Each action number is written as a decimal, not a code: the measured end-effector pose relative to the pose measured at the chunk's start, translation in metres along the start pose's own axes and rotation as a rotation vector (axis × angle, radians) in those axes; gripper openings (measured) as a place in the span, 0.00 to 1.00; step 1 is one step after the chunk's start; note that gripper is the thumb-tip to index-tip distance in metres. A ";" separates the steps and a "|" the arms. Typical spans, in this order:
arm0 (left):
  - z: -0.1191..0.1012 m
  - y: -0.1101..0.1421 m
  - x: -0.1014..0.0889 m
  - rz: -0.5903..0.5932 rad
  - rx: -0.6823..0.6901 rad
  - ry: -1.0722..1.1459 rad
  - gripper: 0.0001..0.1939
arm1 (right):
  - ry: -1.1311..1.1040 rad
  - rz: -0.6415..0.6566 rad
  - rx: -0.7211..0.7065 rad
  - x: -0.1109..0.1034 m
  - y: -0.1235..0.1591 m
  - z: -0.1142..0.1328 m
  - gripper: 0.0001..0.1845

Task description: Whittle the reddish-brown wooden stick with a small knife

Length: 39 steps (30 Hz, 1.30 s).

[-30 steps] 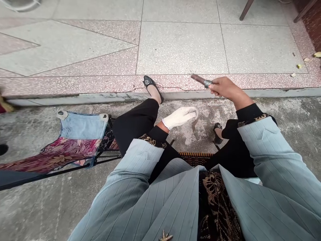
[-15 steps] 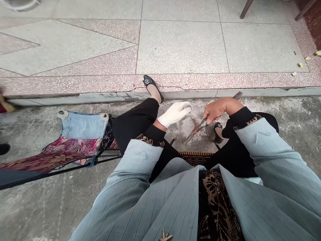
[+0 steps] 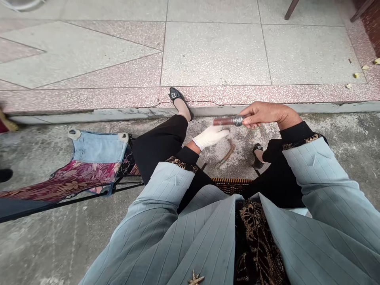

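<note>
- Brown tool (image 3: 223,121) is sticking out of the right hand (image 3: 261,114) toward the left, above the concrete, near the step edge; silvery wire-like wrap (image 3: 238,120) is circling it by the fingers, free end is looking flat and blurred.
- Right hand, bare, is closing narrowly around the tool's near end.
- Left hand in a white knit glove (image 3: 209,137) is hovering just below the tool; fingers are lying close together, contact with tool and any held item cannot be told.
- Curved brown piece (image 3: 228,154), thin, is showing below the glove; held or lying on concrete, cannot tell.
- Woven item (image 3: 232,186) is showing between the legs, brown wicker-like strands with a yellowish banded edge; seat or container, cannot tell, contents hidden.
- Cloth chair (image 3: 97,148) is standing at left: faded denim panel joining glossy red floral fabric, dark thin frame.
- Concrete ground (image 3: 97,241) is looking rough, gray, stained; raised floor (image 3: 213,55) is showing speckled pale slabs with a pinkish border.
- Black shoes (image 3: 175,94) are showing round metallic-looking ornaments; one is resting at the step edge.
- Pale yellowish scraps (image 3: 356,75) are lying on the raised floor at upper right.
</note>
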<state>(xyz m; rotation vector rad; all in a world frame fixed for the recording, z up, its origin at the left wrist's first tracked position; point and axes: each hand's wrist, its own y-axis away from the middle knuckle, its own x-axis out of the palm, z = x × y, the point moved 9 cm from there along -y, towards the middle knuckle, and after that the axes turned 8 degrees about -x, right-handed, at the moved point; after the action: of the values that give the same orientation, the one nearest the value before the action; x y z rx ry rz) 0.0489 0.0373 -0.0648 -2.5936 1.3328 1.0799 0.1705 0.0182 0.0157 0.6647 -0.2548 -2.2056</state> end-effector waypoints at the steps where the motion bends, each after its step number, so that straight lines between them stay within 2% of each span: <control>1: -0.002 0.001 0.005 0.038 0.001 0.006 0.17 | 0.025 -0.078 0.039 -0.007 -0.001 -0.004 0.15; 4: -0.013 0.005 0.015 0.131 0.038 0.019 0.16 | 0.217 -0.263 0.206 -0.024 -0.005 -0.019 0.14; 6: -0.018 0.007 0.016 0.131 0.055 -0.009 0.16 | 0.423 -0.289 0.323 -0.026 -0.009 -0.028 0.15; 7: -0.020 0.007 0.016 0.125 0.063 -0.028 0.17 | 0.518 -0.259 0.370 -0.022 -0.013 -0.032 0.16; 9: -0.020 0.008 0.012 0.105 0.080 -0.056 0.17 | 0.655 -0.108 0.422 -0.006 -0.022 -0.041 0.15; 11: -0.018 0.009 0.006 0.080 0.093 -0.076 0.18 | 0.661 0.111 0.406 0.018 -0.027 -0.047 0.13; 14: -0.012 0.009 -0.001 0.059 0.111 -0.052 0.19 | 0.373 0.408 0.251 0.054 -0.021 -0.039 0.13; 16: -0.008 0.009 -0.001 0.077 0.104 0.052 0.19 | 0.115 0.430 0.083 0.057 -0.014 -0.019 0.16; 17: -0.007 0.009 -0.001 0.086 0.088 0.135 0.19 | 0.024 0.356 -0.002 0.048 -0.011 -0.008 0.19; 18: -0.006 0.008 0.000 0.088 0.072 0.227 0.18 | -0.044 0.220 -0.067 0.033 -0.010 -0.001 0.21; 20: -0.009 0.007 0.002 0.098 0.055 0.387 0.16 | -0.119 -0.119 -0.132 -0.005 -0.004 0.004 0.25; 21: -0.012 0.008 0.004 0.114 0.061 0.433 0.15 | -0.117 -0.282 -0.121 -0.023 0.000 0.001 0.25; 23: -0.022 0.009 0.010 0.164 0.088 0.450 0.13 | -0.014 -0.508 0.004 -0.045 0.006 -0.013 0.25; 25: -0.027 0.011 0.012 0.193 0.093 0.401 0.13 | 0.195 -0.577 0.201 -0.055 0.007 -0.028 0.22; 27: -0.029 0.013 0.011 0.184 0.083 0.311 0.13 | 0.413 -0.541 0.342 -0.057 0.002 -0.037 0.19; 30: -0.029 0.014 0.005 0.161 0.085 0.165 0.13 | 0.604 -0.405 0.428 -0.050 -0.008 -0.046 0.19; 34: -0.031 0.016 0.000 0.132 0.108 0.046 0.14 | 0.697 -0.167 0.522 -0.031 -0.014 -0.060 0.20; 39: -0.035 0.019 -0.002 0.140 0.126 0.014 0.14 | 0.752 0.076 0.513 0.003 -0.019 -0.057 0.15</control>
<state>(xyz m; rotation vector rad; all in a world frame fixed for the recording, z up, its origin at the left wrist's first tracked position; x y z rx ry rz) 0.0538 0.0154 -0.0314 -2.4550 1.5516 0.9612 0.1878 0.0306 -0.0405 1.6682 -0.4398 -1.6666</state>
